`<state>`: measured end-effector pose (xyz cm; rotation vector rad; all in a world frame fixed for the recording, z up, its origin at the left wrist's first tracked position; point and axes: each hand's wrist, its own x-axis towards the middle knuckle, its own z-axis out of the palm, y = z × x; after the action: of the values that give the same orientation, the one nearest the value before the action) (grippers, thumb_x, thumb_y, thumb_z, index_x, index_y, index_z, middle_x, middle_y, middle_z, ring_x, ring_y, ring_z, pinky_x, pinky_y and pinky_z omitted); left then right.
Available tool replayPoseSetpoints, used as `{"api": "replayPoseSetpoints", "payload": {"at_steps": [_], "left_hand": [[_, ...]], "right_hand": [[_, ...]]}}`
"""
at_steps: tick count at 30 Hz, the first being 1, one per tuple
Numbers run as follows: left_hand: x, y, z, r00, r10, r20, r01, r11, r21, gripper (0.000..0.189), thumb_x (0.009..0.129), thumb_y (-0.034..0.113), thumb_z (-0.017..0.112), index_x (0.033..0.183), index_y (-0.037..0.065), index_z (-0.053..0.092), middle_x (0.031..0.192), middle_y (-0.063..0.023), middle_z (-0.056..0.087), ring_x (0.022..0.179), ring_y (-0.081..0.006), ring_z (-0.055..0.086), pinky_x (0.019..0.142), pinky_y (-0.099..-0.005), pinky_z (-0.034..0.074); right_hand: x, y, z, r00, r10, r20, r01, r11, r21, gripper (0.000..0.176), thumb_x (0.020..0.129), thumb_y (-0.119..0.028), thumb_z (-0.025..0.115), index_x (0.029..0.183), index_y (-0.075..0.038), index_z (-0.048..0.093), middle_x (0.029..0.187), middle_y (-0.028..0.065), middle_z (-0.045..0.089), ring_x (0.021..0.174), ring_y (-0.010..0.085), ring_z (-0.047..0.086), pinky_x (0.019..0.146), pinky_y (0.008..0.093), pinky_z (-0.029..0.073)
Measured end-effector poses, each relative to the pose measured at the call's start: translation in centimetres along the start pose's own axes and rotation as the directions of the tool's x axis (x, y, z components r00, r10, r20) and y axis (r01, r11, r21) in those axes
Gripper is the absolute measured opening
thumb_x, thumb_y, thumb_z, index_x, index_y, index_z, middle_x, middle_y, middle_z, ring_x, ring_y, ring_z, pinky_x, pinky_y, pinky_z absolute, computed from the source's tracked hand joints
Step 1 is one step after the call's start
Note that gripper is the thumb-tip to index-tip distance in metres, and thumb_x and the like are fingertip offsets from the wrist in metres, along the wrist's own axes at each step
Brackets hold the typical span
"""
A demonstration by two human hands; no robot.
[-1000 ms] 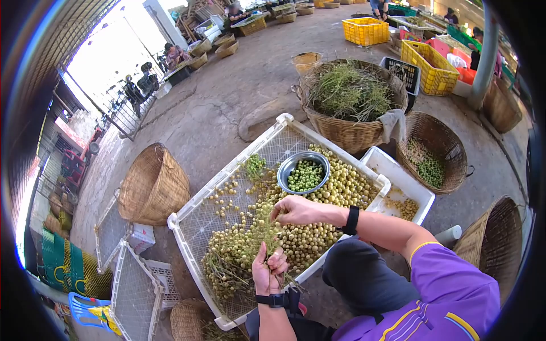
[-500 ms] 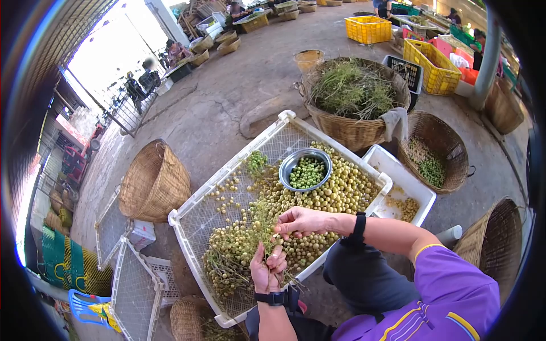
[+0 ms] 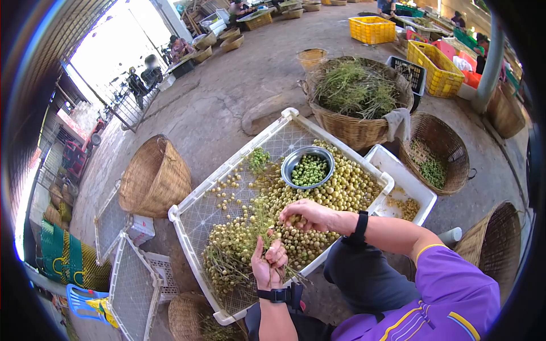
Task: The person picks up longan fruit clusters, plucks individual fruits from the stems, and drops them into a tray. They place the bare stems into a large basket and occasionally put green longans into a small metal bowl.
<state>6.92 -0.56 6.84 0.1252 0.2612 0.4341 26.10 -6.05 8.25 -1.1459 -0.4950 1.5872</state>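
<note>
In my left hand (image 3: 270, 264), closed near the tray's front edge, is a bunch of thin green stems (image 3: 260, 219). My right hand (image 3: 310, 215) curls just right of that bunch, with small round fruits (image 3: 294, 219) showing among its fingers; how many is hidden. Beneath both hands lies a white mesh tray (image 3: 196, 203) loaded with round yellow-green fruits (image 3: 357, 182). A metal bowl (image 3: 288, 169) of greener fruits (image 3: 310, 169) rests on the pile. Stems with fruits still attached (image 3: 224, 267) lie at the tray's near left, beside my left hand.
Beyond the tray stands a wicker basket (image 3: 347, 129) heaped with stripped stems (image 3: 355, 88). A white box (image 3: 421, 199) and a basket with green fruits (image 3: 449, 136) are to the right. Another basket (image 3: 153, 179) stands left. Yellow crates (image 3: 372, 31) and other people are farther back.
My right hand has moved slightly right, away from the stems, and its fingers have gone from a pinch at the bunch to a curl around fruits. My left hand keeps its hold.
</note>
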Motion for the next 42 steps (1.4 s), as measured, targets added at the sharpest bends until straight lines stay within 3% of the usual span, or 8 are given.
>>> {"api": "replayPoseSetpoints", "payload": {"at_steps": [3,8,16,19,21,26,34,42], "left_hand": [[-0.1,0.3,-0.3,0.999,0.027,0.023,-0.027,1.0,-0.01,0.03,0.095,0.032,0.041,0.108,0.007,0.05,0.056,0.0045,0.032,0.045,-0.0038,0.024,0.039,-0.0173,0.021],[-0.1,0.1,0.1,1.0,0.03,-0.001,-0.03,1.0,0.01,0.03,0.094,0.031,0.042,0.109,0.007,0.05,0.057,0.0046,0.032,0.045,-0.0036,0.024,0.038,-0.0172,0.022],[0.0,-0.1,0.4,0.998,0.028,-0.048,-0.023,0.995,0.102,0.029,0.095,0.031,0.041,0.104,0.005,0.049,0.056,0.0048,0.033,0.045,-0.0034,0.026,0.038,-0.0163,0.021],[-0.1,-0.1,0.5,0.998,0.038,-0.054,-0.029,0.987,0.156,0.029,0.094,0.031,0.041,0.104,0.005,0.048,0.056,0.0048,0.032,0.046,-0.0035,0.027,0.038,-0.0165,0.021],[0.0,-0.1,0.6,0.998,0.047,-0.041,-0.038,0.981,0.188,0.029,0.094,0.031,0.042,0.105,0.005,0.048,0.056,0.0047,0.032,0.047,-0.0036,0.027,0.039,-0.0166,0.021],[0.4,-0.3,0.2,0.986,0.12,-0.112,-0.077,0.941,0.329,0.028,0.093,0.031,0.045,0.105,0.005,0.048,0.058,0.0034,0.032,0.05,-0.0052,0.031,0.042,-0.0191,0.026],[0.8,-1.2,0.3,0.933,0.277,-0.23,-0.091,0.799,0.594,0.025,0.09,0.028,0.052,0.101,0.006,0.049,0.062,0.0004,0.042,0.053,-0.0092,0.04,0.045,-0.0229,0.035],[1.2,-1.6,0.1,0.894,0.339,-0.293,-0.042,0.715,0.698,0.024,0.087,0.023,0.058,0.099,0.005,0.049,0.061,-0.0022,0.046,0.05,-0.0109,0.043,0.043,-0.0251,0.037]], "right_hand": [[0.3,-0.1,-1.1,0.998,-0.015,-0.053,0.016,0.999,0.032,0.016,0.084,-0.019,0.052,0.089,-0.007,0.061,0.07,-0.0011,0.055,0.043,0.0025,0.038,0.033,0.0151,0.025],[-0.7,0.1,0.2,0.994,0.054,0.092,-0.025,0.955,-0.296,0.033,0.082,-0.038,0.06,0.093,-0.007,0.062,0.071,-0.0052,0.055,0.049,0.001,0.04,0.039,0.0152,0.028],[0.0,0.8,1.1,0.97,0.01,0.244,0.101,0.893,-0.439,0.025,0.085,-0.034,0.059,0.091,-0.01,0.06,0.071,-0.007,0.055,0.05,0.0,0.038,0.042,0.0158,0.028],[0.3,0.7,0.7,0.981,0.065,0.185,0.004,0.936,-0.351,0.022,0.086,-0.029,0.057,0.089,-0.008,0.06,0.07,-0.0053,0.054,0.049,0.0002,0.038,0.038,0.0151,0.026],[0.8,0.6,-0.3,0.97,0.164,0.179,-0.18,0.981,0.077,0.019,0.086,-0.025,0.055,0.088,-0.005,0.058,0.071,-0.0027,0.053,0.048,0.0008,0.037,0.033,0.0139,0.023],[1.4,0.1,-1.4,0.982,0.147,0.114,-0.166,0.971,0.172,0.018,0.084,-0.023,0.052,0.089,-0.007,0.056,0.076,0.0,0.054,0.044,0.0023,0.036,0.031,0.0142,0.02],[0.6,-1.7,1.3,0.978,-0.209,0.009,0.207,0.961,-0.185,0.022,0.083,-0.027,0.062,0.091,-0.008,0.056,0.07,-0.0022,0.055,0.044,0.0006,0.038,0.036,0.0149,0.025],[2.9,-0.1,0.6,0.867,-0.491,0.085,0.446,0.689,-0.571,0.024,0.08,-0.023,0.066,0.092,-0.002,0.064,0.077,0.0019,0.064,0.071,0.0068,0.056,0.065,0.0227,0.046]]}}
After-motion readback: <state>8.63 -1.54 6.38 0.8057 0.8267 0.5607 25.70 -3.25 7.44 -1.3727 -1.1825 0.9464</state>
